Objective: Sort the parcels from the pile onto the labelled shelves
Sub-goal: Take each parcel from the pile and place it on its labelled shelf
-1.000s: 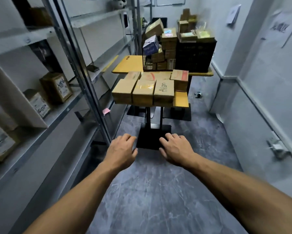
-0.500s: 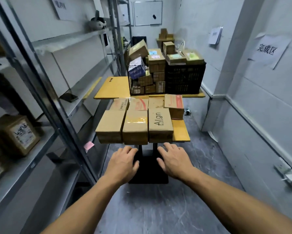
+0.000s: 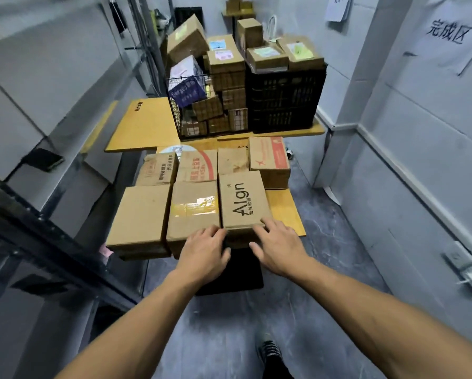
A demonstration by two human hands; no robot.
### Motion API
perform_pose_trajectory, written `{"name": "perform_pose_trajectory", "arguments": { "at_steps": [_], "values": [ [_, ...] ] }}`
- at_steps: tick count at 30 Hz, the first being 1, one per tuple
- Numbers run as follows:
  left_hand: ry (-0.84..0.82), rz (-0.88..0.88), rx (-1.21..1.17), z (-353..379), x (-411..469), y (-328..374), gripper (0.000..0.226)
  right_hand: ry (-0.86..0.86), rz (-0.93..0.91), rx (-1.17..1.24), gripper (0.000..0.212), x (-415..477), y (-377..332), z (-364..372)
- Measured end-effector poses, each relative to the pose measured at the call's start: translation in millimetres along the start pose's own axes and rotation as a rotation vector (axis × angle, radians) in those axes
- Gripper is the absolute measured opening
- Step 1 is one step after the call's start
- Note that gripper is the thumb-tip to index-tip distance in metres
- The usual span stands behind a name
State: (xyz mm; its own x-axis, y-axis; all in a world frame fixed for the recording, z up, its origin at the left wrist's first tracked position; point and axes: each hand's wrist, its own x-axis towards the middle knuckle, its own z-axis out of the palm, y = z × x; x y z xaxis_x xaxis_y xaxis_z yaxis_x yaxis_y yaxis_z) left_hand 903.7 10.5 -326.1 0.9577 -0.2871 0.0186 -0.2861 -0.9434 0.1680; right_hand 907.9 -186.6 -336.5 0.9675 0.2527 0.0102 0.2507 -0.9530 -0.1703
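Brown cardboard parcel printed "Algn" (image 3: 243, 201) lies at the near edge of the yellow wooden table (image 3: 286, 212). Left hand (image 3: 204, 251) and right hand (image 3: 279, 247) are spread, gripping nothing (fingertips (image 3: 266, 224) at its near face). Advised: clasp both sides squarely, lift clear of neighbouring parcels (image 3: 193, 212).

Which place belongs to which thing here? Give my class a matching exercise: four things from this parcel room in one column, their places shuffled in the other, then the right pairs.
Things
1. box printed Algn
2. black crate
3. wire basket
4. paper sign

Places
A. on the right-hand wall
B. front row of the near table, right end
C. right side of the far table
D. far table, just left of the crate

Pairs: 1-B, 2-C, 3-D, 4-A
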Motion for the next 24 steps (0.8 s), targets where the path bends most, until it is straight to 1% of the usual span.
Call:
{"name": "perform_pose_trajectory", "arguments": {
  "at_steps": [6,10,13,20,22,24],
  "values": [
    [-0.008,-0.113,0.021,16,77,-5,0.047,-0.07,0.047,0.138,0.045,76,40,7],
    [-0.005,-0.184,0.044,35,103,-4,0.042,-0.129,0.056,0.236,0.045,107,62,28],
    [-0.012,-0.191,0.07,45,107,-2,0.041,-0.17,0.08,0.335,0.05,112,70,47],
    [0.01,-0.214,0.077,50,101,2,0.043,-0.076,0.143,0.569,0.047,102,74,64],
    [-0.019,-0.223,0.077,50,102,5,0.047,-0.056,0.211,0.627,0.05,96,75,66],
    [-0.05,-0.229,0.072,50,102,8,0.048,-0.079,0.325,0.692,0.056,91,74,66]
  ]
}}
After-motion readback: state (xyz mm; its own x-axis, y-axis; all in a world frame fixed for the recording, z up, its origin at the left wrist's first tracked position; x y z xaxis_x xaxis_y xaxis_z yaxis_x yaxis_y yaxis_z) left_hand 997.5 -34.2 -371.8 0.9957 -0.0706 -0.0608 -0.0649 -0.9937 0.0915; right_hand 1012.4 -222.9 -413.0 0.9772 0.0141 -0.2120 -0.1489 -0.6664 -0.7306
